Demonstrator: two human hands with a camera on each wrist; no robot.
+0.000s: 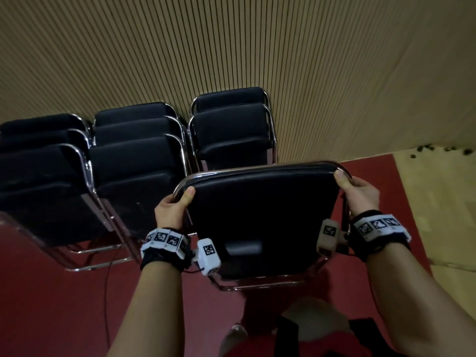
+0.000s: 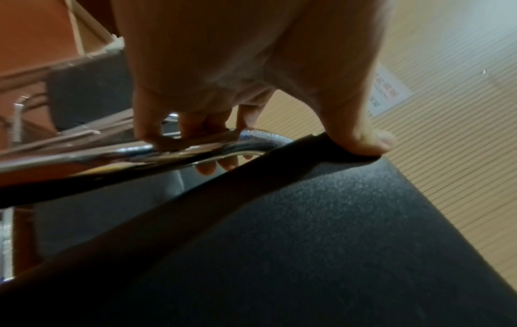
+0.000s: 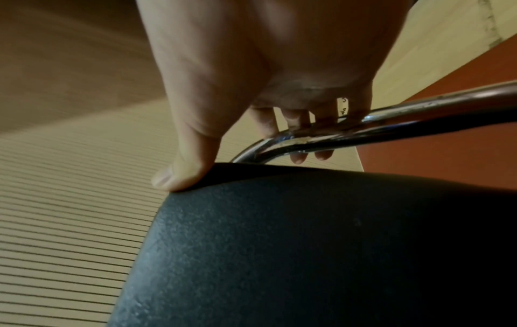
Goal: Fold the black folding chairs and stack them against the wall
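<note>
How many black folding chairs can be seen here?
9: three in the left stack, three in the middle stack, two in the right stack, one held. More may be hidden.

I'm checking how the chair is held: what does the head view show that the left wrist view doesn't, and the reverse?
Only the head view shows the right hand on the folded chair and the stacked chairs leaning against the slatted wall. Only the left wrist view shows fingers curled around the chrome tube. Both show the left hand, thumb on the black pad.
</note>
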